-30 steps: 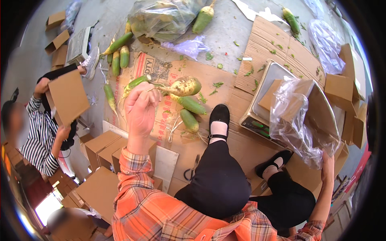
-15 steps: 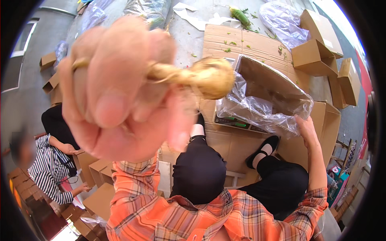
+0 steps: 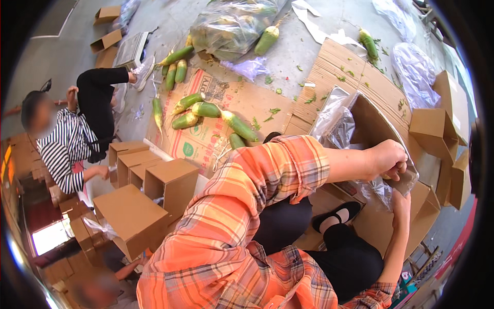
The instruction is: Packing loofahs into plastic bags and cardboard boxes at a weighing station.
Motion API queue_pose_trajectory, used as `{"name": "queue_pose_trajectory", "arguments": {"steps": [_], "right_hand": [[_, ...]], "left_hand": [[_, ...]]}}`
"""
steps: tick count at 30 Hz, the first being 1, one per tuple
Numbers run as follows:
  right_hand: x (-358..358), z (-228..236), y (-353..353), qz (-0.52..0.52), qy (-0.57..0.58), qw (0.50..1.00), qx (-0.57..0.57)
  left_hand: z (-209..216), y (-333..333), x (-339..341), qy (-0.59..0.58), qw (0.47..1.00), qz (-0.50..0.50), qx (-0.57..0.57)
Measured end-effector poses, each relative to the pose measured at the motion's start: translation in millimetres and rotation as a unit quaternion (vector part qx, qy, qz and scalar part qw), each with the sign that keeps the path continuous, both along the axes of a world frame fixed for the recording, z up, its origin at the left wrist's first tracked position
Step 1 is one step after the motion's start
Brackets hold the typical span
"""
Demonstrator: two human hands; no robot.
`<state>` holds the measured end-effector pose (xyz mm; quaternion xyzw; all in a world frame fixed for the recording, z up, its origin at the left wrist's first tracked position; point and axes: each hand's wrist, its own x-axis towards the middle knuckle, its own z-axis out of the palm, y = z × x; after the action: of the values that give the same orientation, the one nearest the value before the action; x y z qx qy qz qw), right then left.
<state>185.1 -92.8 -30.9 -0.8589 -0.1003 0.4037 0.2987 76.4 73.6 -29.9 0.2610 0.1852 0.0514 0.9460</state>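
Our left hand (image 3: 388,159) is swinging across to the box (image 3: 369,117), fingers curled together; we cannot tell about our right hand's fingers (image 3: 401,204).

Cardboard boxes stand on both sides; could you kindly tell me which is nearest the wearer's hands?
The open box lined with clear plastic, on the right: unlike the other boxes, it has the left hand and right hand at its near end.
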Motion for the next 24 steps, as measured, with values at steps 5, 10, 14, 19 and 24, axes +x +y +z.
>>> {"name": "queue_pose_trajectory", "arguments": {"steps": [5,10,14,19,24], "right_hand": [[15.0,-6.3,-16.4,0.000,0.017,1.000,0.004],[12.9,-0.1,-9.1,0.007,0.028,0.998,0.056],[11.3,-3.4,-2.1,0.008,0.021,0.995,0.094],[26.2,-15.6,-19.3,-0.003,-0.047,0.999,0.028],[16.6,-7.2,-8.4,0.015,-0.048,0.999,0.007]], "left_hand": [[-5.7,39.9,-39.6,0.087,0.719,-0.079,0.685],[-2.1,50.4,-64.6,0.203,0.369,-0.243,0.874],[-1.6,52.6,-80.0,0.185,0.402,-0.209,0.872],[-5.6,84.0,-125.9,-0.021,0.525,0.138,0.840],[-88.3,172.5,-241.4,0.255,0.609,0.262,0.704]]}}
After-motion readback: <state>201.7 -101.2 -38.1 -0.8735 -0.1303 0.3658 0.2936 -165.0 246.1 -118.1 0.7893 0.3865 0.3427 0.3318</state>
